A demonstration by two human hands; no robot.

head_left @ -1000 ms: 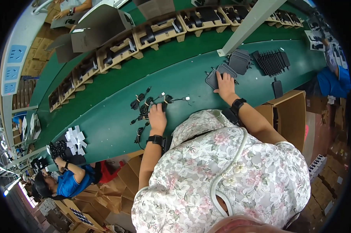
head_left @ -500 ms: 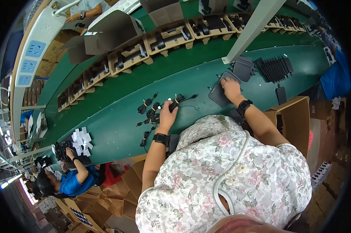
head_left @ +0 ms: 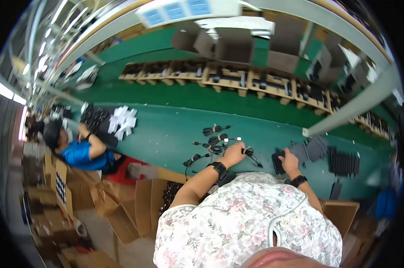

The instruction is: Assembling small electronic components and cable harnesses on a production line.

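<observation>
My left hand point(head_left: 234, 154) is closed on a bundled black cable point(head_left: 253, 153), whose plug end sticks out to the right over the green bench. Left of that hand lie several more coiled black cables point(head_left: 215, 139), with small white pieces beside them. My right hand point(head_left: 290, 162) grips a flat dark rectangular device point(head_left: 278, 164) by its edge, fingers over its top. Similar flat devices point(head_left: 317, 148) overlap one another just beyond the right hand. Farther right stands a row of thin black devices point(head_left: 343, 162).
Brown cardboard trays point(head_left: 229, 78) with black parts line the raised shelf behind the bench. A slanted grey post point(head_left: 345, 114) meets the bench at right. At left a co-worker in a blue shirt point(head_left: 83, 154) sits by black cables and white pieces point(head_left: 122, 121). Cardboard boxes point(head_left: 150, 201) stand below.
The whole view has swung toward the left. My right hand, formerly resting on the flat devices, now has its fingers around one's edge. My left hand still has the cable.
</observation>
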